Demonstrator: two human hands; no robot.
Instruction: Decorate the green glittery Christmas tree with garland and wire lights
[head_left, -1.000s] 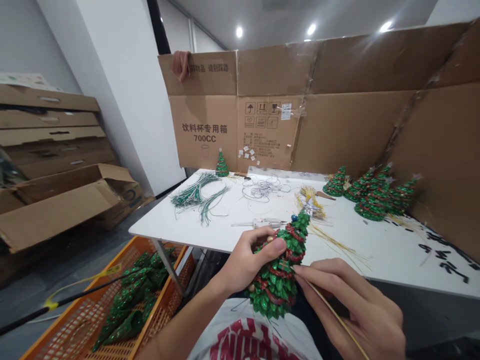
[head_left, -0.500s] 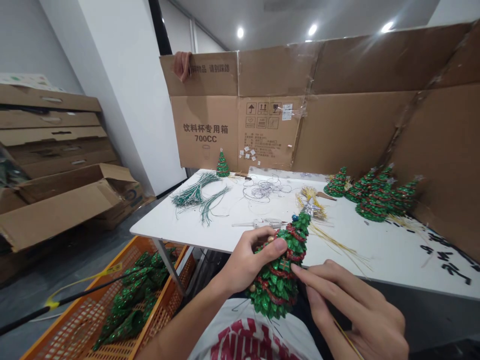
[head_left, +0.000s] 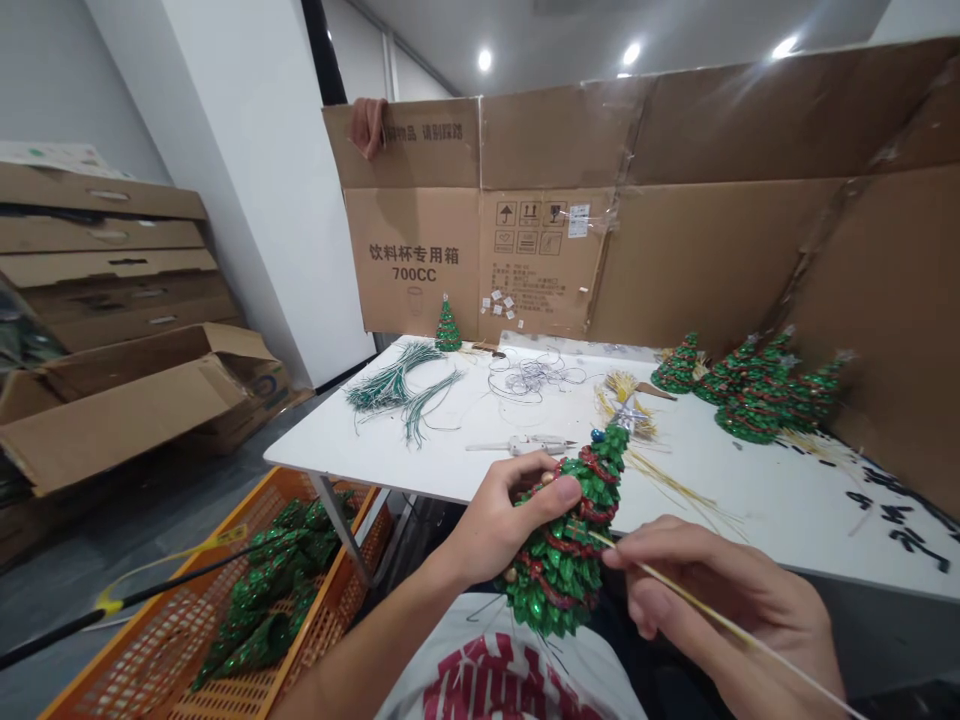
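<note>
The left hand [head_left: 499, 525] grips a glittery green Christmas tree ornament [head_left: 561, 570], its long axis tilting up toward the far right, while the right hand [head_left: 720, 610] pinches a thin yellow straw [head_left: 675, 587], its tip at the tree's right side.

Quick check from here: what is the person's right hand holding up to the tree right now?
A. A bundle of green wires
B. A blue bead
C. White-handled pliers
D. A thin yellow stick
D. The right hand pinches a thin yellow stick, its end reaching the decorated green tree gripped by the left hand.
</note>
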